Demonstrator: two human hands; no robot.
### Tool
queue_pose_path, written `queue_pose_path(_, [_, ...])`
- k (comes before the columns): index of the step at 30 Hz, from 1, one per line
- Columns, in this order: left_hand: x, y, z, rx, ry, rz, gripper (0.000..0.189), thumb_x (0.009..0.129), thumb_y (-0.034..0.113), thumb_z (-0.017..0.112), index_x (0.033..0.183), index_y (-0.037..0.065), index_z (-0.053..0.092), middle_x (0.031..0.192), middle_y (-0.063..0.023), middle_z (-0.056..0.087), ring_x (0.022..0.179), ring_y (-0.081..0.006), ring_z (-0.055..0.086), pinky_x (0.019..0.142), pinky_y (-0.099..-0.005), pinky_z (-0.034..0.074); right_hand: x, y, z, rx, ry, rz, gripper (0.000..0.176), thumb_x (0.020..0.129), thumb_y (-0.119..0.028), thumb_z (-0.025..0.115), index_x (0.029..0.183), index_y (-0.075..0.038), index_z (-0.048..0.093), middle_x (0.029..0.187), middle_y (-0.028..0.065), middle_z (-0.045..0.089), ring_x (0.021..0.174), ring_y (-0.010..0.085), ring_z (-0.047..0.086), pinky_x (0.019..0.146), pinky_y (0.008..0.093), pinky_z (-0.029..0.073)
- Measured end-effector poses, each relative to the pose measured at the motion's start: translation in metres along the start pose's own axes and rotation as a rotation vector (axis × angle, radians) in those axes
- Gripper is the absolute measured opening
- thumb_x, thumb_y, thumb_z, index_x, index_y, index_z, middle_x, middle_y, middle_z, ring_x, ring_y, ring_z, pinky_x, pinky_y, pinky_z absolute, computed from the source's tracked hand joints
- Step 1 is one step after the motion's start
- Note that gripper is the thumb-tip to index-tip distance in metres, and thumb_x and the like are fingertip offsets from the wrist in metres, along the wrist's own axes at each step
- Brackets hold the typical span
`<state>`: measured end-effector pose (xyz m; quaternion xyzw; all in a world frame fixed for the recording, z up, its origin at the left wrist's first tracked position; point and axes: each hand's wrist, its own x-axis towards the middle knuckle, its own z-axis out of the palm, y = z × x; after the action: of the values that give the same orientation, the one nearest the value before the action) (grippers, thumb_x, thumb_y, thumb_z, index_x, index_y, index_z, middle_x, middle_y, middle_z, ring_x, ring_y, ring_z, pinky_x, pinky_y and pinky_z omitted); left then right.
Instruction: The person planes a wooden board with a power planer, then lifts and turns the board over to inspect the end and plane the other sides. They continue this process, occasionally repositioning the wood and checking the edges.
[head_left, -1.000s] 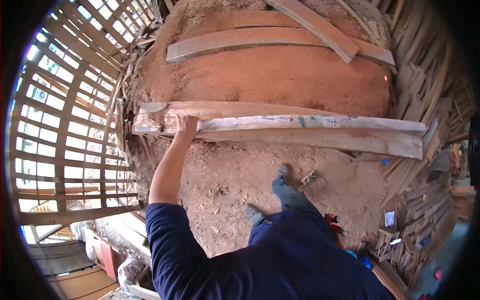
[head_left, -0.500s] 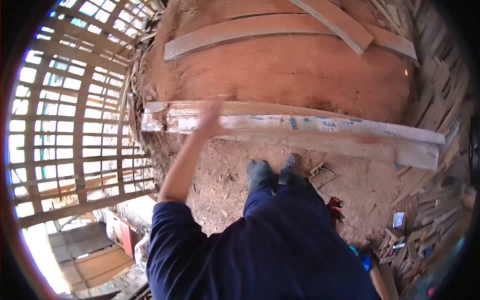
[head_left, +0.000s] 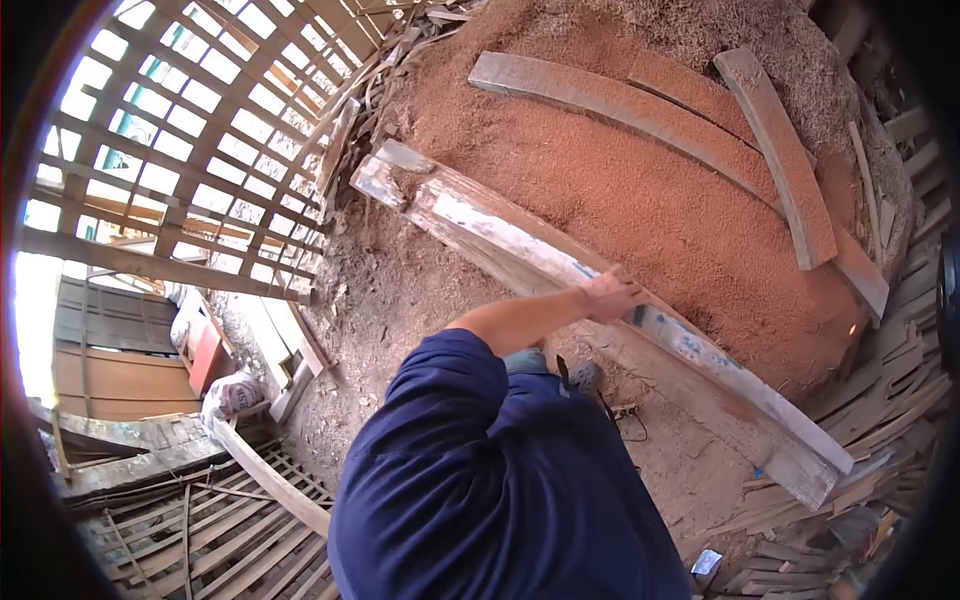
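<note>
A long, thick wooden beam (head_left: 490, 232) with worn white and blue paint lies diagonally across the floor in front of me. My left hand (head_left: 612, 295) is on its upper edge near the middle, with the fingers bent over the far side. Bare wood shows on the beam's near face, and its far left end looks chipped. My right hand is out of view, hidden by my body or beyond the picture.
Behind the beam is a reddish sawdust heap (head_left: 650, 190) bearing several planks (head_left: 790, 160). A slatted wooden wall (head_left: 200, 130) stands at left. Scrap wood (head_left: 900, 380) is piled at right. A power strip (head_left: 624, 411) lies near my shoe (head_left: 585, 377).
My left hand has moved right along the beam and come down on it, from an open, blurred reach. The view has turned, so the beam now slants down to the right.
</note>
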<state>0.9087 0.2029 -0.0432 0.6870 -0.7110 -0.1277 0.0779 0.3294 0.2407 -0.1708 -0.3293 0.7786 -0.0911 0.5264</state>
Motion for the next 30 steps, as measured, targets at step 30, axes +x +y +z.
queue_pose_path(30, [0.197,0.173,0.017,-0.132,-0.177,0.224,0.089,0.062,0.047,0.079,0.137,0.004,0.054,0.108,-0.0269,0.069,0.101,-0.0399,0.068,0.09,-0.0461,0.055,-0.211,0.078,0.064,0.496,0.407,0.427,0.024,0.085,-0.004,0.056,0.103,-0.014,0.069,0.07,0.0044,0.063,0.061,0.0144,0.06,0.056,0.0284,0.046])
